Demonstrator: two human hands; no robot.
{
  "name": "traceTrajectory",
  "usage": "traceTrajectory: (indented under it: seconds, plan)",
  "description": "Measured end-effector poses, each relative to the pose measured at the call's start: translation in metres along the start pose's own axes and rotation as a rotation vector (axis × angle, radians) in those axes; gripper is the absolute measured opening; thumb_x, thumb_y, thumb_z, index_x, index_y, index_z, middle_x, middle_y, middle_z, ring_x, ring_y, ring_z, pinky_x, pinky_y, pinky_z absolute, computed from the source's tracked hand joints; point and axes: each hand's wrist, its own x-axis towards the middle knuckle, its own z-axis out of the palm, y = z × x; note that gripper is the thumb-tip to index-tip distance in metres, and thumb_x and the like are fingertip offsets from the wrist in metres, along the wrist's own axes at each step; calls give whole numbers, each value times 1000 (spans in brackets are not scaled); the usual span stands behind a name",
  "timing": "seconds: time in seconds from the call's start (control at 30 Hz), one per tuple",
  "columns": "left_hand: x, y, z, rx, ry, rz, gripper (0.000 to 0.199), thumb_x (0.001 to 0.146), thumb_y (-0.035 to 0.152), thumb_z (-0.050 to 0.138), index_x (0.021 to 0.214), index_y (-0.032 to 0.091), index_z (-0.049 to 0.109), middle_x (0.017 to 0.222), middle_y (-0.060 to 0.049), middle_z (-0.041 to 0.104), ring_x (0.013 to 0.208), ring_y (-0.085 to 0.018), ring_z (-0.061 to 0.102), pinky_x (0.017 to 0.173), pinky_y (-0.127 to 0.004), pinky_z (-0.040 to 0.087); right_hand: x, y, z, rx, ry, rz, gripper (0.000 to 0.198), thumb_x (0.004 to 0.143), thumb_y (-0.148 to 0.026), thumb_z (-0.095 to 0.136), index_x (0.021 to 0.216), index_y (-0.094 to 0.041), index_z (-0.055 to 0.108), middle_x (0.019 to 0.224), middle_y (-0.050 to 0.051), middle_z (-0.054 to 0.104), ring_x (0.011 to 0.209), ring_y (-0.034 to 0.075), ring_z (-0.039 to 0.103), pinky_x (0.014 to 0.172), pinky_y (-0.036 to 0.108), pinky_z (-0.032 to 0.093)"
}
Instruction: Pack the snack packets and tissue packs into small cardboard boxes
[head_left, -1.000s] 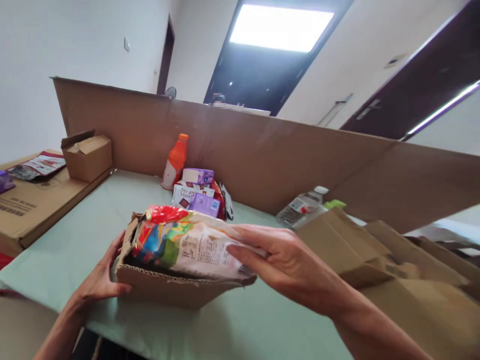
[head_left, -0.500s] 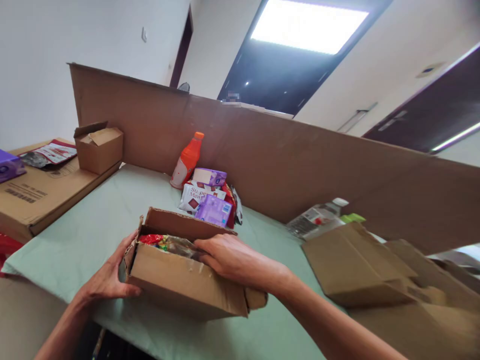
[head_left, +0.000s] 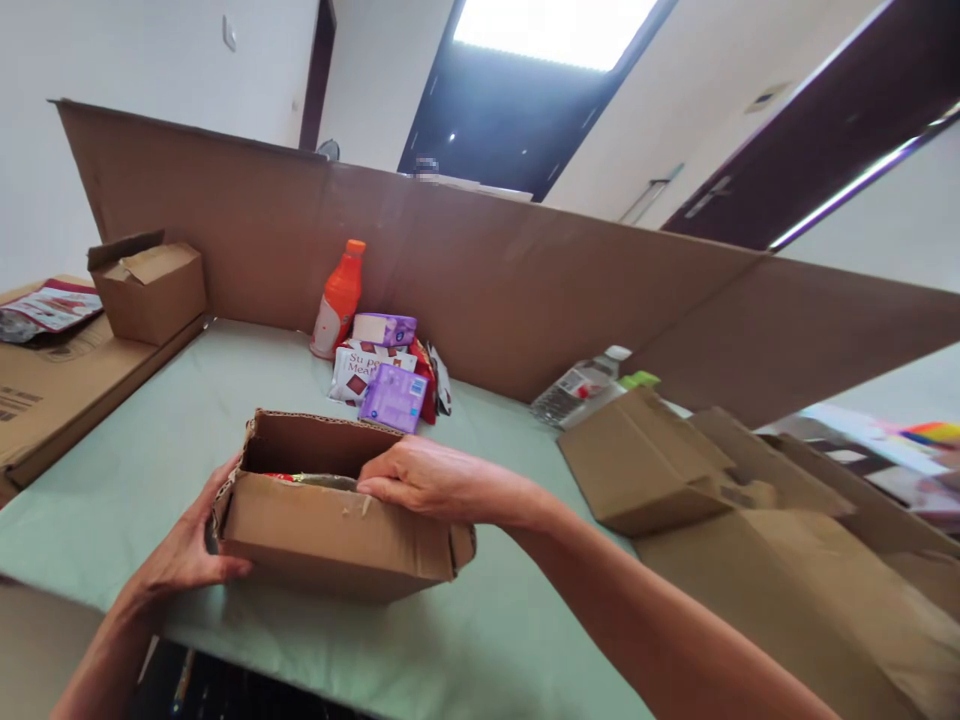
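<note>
An open cardboard box (head_left: 322,535) rests near the front edge of the table, its top flaps raised. My left hand (head_left: 176,545) grips the box's left end, with the thumb on the near side and the fingers behind. Through the opening shows the top of a shiny plastic packet (head_left: 326,482), partly red; the front wall hides most of it. My right hand (head_left: 427,480) reaches over the right part of the opening, fingers curled and closed at the packet's right end. Its fingertips are partly hidden by the box wall.
Behind the box stand an orange bottle (head_left: 341,300), a purple tissue pack (head_left: 394,398) and a white snack bag (head_left: 349,372). A small carton (head_left: 154,290) is at left. At right lie a clear bottle (head_left: 577,385) and folded cardboard (head_left: 637,460). A cardboard screen (head_left: 487,285) borders the back.
The packet has sunk lower into the box, with less of it showing. My right hand has gone down with it. The view has swung to the right.
</note>
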Motion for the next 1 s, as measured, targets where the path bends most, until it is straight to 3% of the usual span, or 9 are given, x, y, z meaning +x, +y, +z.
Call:
traceTrajectory:
  seconds: [0.13, 0.3, 0.5, 0.6, 0.7, 0.8, 1.0]
  plan:
    - [1, 7, 0, 31, 21, -19, 127, 62, 83, 77, 162, 22, 29, 160, -18, 45, 144, -49, 43, 120, -61, 37, -5, 1, -7, 70, 50, -54, 32, 97, -27, 50, 76, -19, 72, 73, 1, 70, 64, 13, 55, 61, 25, 41]
    - [-3, 12, 0, 76, 45, -34, 120, 64, 84, 75, 160, 23, 35, 159, -17, 46, 145, -48, 42, 120, -61, 36, -42, 2, -7, 119, 461, -73, 32, 100, -34, 50, 107, -22, 79, 100, 5, 80, 87, 19, 72, 81, 29, 55]
    - [-24, 27, 3, 33, 128, 71, 98, 82, 63, 75, 162, 32, 29, 172, -8, 23, 157, -42, 20, 128, -60, 20, -87, 15, 15, 87, 767, -147, 16, 97, -26, 64, 107, -25, 77, 109, 4, 80, 103, 20, 75, 94, 31, 60]
    - [-32, 46, 8, -16, 193, 146, 83, 86, 54, 76, 158, 37, 38, 171, -3, 29, 158, -38, 20, 130, -58, 17, -98, 25, 32, 91, 869, -133, 16, 95, -24, 69, 109, -26, 76, 115, 4, 79, 106, 19, 75, 93, 30, 61]
    - [-33, 66, 16, -40, 294, 169, 71, 88, 53, 75, 151, 39, 48, 165, 0, 42, 156, -36, 28, 130, -55, 22, -102, 33, 44, 117, 908, -99, 19, 96, -30, 69, 114, -26, 75, 120, 8, 77, 109, 22, 75, 94, 34, 62]
    - [-30, 82, 26, -21, 377, 155, 61, 90, 51, 73, 146, 38, 55, 156, 1, 53, 151, -35, 38, 129, -54, 28, -102, 38, 53, 150, 858, -101, 35, 99, -44, 66, 126, -23, 71, 126, 11, 75, 117, 26, 72, 99, 39, 61]
    - [-24, 97, 36, 79, 459, 82, 47, 96, 52, 64, 140, 35, 60, 148, 1, 60, 144, -32, 47, 128, -52, 32, -96, 41, 69, 128, 757, -113, 68, 95, -62, 63, 150, -22, 53, 141, 15, 66, 128, 30, 64, 106, 46, 56]
